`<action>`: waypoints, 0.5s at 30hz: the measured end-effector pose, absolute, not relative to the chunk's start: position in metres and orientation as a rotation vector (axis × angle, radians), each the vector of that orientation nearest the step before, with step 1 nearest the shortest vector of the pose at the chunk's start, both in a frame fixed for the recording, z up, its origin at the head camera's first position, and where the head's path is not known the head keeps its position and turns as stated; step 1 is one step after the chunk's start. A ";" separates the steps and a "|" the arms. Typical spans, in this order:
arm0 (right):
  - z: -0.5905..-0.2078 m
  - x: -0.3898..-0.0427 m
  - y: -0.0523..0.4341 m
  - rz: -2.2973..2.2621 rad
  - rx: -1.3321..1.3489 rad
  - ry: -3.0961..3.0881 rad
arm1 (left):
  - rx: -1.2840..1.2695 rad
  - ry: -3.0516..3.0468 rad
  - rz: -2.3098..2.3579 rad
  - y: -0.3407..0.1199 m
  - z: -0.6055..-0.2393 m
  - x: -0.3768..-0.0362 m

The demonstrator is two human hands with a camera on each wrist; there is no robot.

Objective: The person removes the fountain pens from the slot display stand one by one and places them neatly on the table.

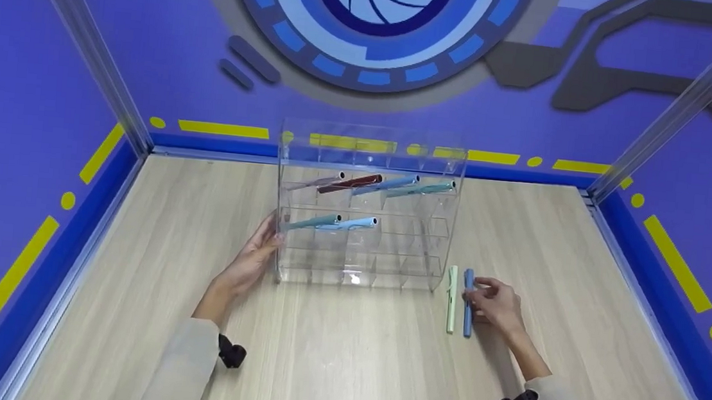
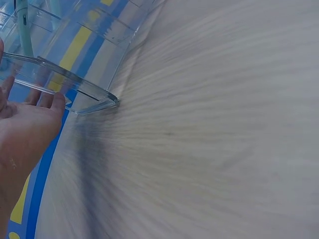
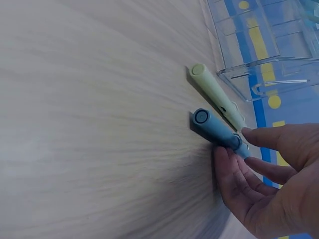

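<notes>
A clear acrylic rack [image 1: 360, 261] with rows of compartments stands mid-table. Its top row holds a purple, a dark red, a blue and a teal pen [image 1: 424, 188]; the second row holds a teal and a light blue pen [image 1: 350, 224]. My left hand [image 1: 261, 246] rests flat against the rack's left wall [image 2: 75, 84], and the left hand [image 2: 30, 117] has straight fingers. To the right of the rack, a pale green pen [image 1: 451, 298] and a blue pen [image 1: 468, 306] lie side by side on the table. My right hand [image 1: 475, 293] pinches the blue pen [image 3: 212, 127] between thumb and fingers [image 3: 259, 137]; the pen still lies on the wood beside the green pen [image 3: 214, 94].
The wooden tabletop [image 1: 342, 353] is boxed in by purple walls with blue and yellow trim. Metal posts [image 1: 86, 41] stand at the two back corners. The rack's lower rows [image 1: 402, 265] hold no pens. A corner of the rack [image 3: 269, 74] is close to the two loose pens.
</notes>
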State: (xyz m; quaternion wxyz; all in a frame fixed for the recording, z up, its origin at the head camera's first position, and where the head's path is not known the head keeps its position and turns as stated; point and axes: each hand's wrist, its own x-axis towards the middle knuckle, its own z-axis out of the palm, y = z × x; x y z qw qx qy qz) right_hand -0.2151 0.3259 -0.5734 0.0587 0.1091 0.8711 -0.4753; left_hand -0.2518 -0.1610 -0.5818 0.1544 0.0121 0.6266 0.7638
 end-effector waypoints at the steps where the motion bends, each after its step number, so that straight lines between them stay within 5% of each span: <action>1: -0.573 -0.215 0.325 -1.436 0.333 2.645 | 0.038 1.795 2.191 -0.162 -0.581 -0.252; 15: -0.529 -0.213 0.301 -1.554 0.162 2.696 | 0.082 1.804 2.231 -0.163 -0.585 -0.253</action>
